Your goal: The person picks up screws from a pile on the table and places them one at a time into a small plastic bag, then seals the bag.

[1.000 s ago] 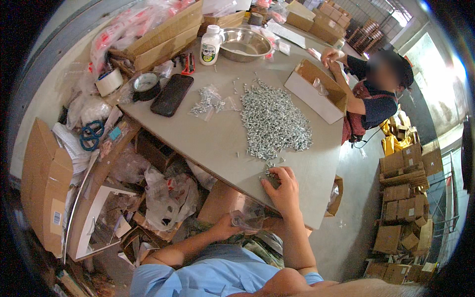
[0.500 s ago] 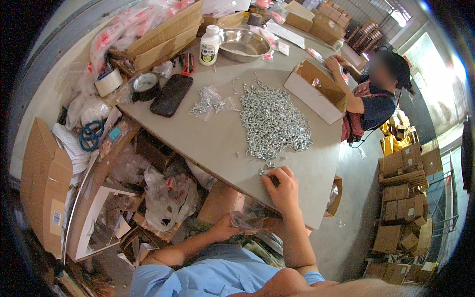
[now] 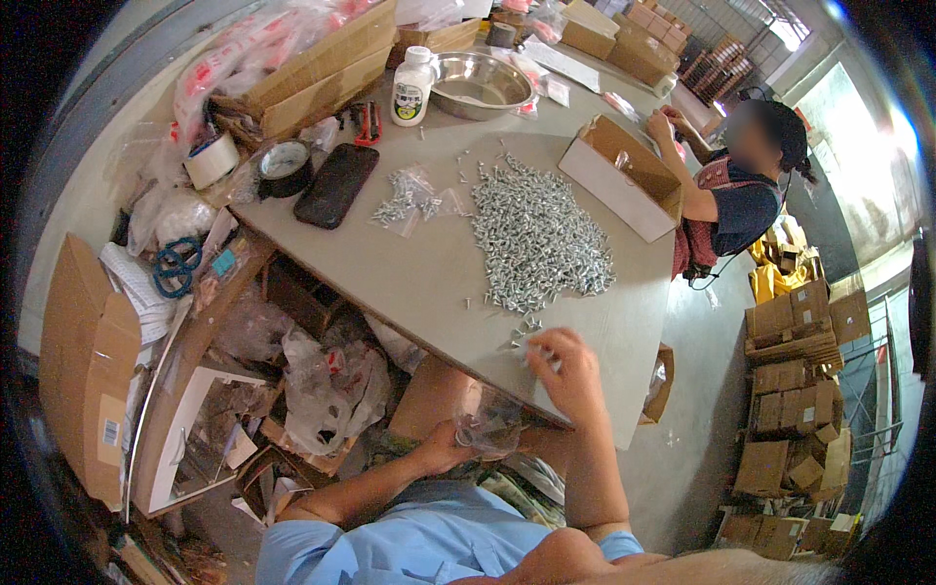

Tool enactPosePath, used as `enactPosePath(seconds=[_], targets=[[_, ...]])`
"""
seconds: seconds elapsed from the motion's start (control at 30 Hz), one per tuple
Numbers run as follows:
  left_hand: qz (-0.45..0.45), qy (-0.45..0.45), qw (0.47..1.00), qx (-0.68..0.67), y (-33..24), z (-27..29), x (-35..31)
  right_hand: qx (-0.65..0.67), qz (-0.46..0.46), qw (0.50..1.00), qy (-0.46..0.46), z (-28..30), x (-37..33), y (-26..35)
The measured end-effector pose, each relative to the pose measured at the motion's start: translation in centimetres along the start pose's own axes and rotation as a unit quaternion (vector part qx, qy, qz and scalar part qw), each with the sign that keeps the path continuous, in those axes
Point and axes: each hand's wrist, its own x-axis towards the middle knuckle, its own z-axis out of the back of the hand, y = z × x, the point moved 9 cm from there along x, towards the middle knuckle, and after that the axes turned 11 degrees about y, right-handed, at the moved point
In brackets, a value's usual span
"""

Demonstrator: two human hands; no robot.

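A large heap of small silver screws (image 3: 538, 234) lies on the grey table (image 3: 419, 283). My right hand (image 3: 567, 370) rests at the table's near edge, fingers curled over a few loose screws (image 3: 525, 330) pulled from the heap. Below the table edge, my left hand (image 3: 450, 447) holds a clear plastic bag (image 3: 489, 425) with its mouth up. A small clear bag of screws (image 3: 408, 193) lies left of the heap.
A black phone (image 3: 337, 183), tape rolls (image 3: 285, 166), white bottle (image 3: 411, 88) and steel bowl (image 3: 480, 84) sit at the far side. An open cardboard box (image 3: 624, 179) stands before another person (image 3: 733, 195) at the right. Cartons and plastic wrap clutter the floor left.
My right hand has shifted slightly along the table edge, gathering a few screws. My left hand keeps the bag under the edge.
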Motion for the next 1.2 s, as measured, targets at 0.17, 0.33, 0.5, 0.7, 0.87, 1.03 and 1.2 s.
enactPosePath(seconds=[0.17, 0.33, 0.5, 0.7, 0.87, 1.03, 1.2], targets=[[0.048, 0.019, 0.998, 0.045, -0.4, 0.1, 0.3, -0.103, 0.088, 0.988, -0.073, 0.2, 2.2, 0.5], [0.051, 0.024, 0.998, 0.014, -0.5, 0.0, 0.2, -0.119, 0.023, 0.991, -0.061, -0.1, 1.8, -0.5], [0.013, 0.000, 1.000, -0.019, -1.4, 0.1, 0.0, -0.059, 0.073, 0.991, 0.091, -2.3, -1.0, 0.6], [0.017, 0.004, 0.999, -0.045, -1.0, 0.0, -0.1, 0.016, 0.022, 0.993, 0.118, -1.8, 0.8, -0.1], [0.021, -0.010, 0.999, 0.031, -0.6, 0.2, 0.1, -0.109, 0.073, 0.988, -0.086, 1.4, 3.5, -0.5], [0.045, 0.012, 0.999, 0.007, -0.7, 0.1, -0.2, -0.147, 0.090, 0.980, -0.099, 0.8, 3.5, -0.8], [0.051, -0.001, 0.998, 0.029, -0.5, 0.2, -0.1, -0.080, 0.029, 0.991, -0.105, 1.2, 3.2, -1.8]])
